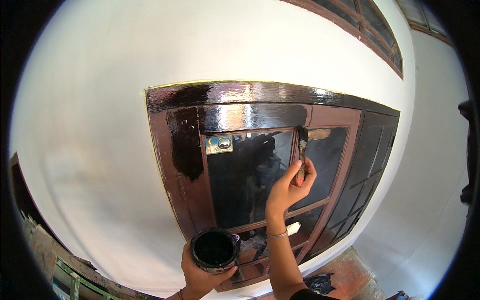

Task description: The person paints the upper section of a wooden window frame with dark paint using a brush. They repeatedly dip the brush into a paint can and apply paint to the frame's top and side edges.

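Observation:
My right hand (294, 182) grips the handle of a paintbrush (302, 150), whose dark bristles point up. The bristle tip meets the lower edge of the window sash's top rail (262, 115), which is coated in glossy dark paint up to about that spot. Farther right, the rail shows matte brown. Below, my left hand (198, 275) holds a round paint pot (214, 250) by its side, its mouth facing me and its inside dark. The wooden window frame (180, 93) bears wet-looking dark paint along the top. The left stile (186, 146) is dark above and brown below.
Glass panes (240, 183) sit directly under the rail, one with a sticker (219, 144) in its corner. Yellowish tape or edging borders the frame against the white wall (93, 93). A dark shutter (369, 157) is at right. A black plastic bag (319, 284) lies on the tiled floor (348, 273).

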The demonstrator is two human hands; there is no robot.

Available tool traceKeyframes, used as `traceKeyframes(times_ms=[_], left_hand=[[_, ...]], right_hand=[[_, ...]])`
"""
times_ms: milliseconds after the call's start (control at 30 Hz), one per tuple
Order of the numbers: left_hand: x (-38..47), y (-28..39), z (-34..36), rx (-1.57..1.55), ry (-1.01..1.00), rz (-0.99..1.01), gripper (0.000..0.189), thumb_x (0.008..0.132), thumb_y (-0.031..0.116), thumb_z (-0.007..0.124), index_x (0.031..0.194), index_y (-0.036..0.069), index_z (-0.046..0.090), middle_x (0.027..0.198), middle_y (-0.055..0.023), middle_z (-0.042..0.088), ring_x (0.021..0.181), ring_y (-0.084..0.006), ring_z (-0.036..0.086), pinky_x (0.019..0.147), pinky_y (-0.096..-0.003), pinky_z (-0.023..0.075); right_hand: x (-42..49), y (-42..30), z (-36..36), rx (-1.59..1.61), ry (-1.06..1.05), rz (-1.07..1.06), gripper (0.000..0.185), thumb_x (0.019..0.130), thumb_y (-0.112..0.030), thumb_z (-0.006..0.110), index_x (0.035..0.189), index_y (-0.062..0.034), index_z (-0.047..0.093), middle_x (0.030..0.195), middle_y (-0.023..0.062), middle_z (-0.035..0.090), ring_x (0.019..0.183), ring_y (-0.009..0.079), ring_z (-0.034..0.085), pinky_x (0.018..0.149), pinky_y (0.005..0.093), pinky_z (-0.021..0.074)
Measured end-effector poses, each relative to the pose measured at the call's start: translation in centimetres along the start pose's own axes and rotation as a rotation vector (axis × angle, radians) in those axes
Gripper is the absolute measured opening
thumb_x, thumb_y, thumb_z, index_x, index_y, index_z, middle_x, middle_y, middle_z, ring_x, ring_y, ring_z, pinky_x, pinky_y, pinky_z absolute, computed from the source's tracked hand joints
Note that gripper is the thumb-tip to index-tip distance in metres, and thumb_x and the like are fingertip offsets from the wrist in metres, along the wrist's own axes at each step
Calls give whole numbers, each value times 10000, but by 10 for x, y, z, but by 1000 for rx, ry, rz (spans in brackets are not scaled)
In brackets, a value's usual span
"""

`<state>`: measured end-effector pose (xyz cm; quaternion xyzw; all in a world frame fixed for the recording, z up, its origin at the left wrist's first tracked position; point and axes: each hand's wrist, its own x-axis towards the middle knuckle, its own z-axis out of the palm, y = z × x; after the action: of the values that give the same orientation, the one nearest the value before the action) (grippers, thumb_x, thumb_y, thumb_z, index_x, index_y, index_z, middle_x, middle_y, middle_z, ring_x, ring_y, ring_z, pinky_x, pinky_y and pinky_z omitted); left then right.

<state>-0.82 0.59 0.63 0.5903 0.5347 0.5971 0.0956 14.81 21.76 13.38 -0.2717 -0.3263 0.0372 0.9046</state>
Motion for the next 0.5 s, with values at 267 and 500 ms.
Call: traceKeyframes(times_ms=[267,500], left_hand=[[-1,-5,0,-31,-5,17,1149,562,311,1094,1445,-32,444,1352,-187,642,1276,-298,663,1125,-449,523],[-2,-5,-1,-12,-23,26,1156,566,292,1094,1453,-33,428,1359,-186,639,1283,-297,662,1134,-450,519]], right_hand=[[-19,-14,5,55,-124,17,317,1077,-165,676,1264,89,642,1151,183,696,1062,240,657,972,366,514],[-5,-4,1,33,-17,39,277,1113,-157,651,1283,60,624,1027,42,636,872,67,558,777,216,472]])
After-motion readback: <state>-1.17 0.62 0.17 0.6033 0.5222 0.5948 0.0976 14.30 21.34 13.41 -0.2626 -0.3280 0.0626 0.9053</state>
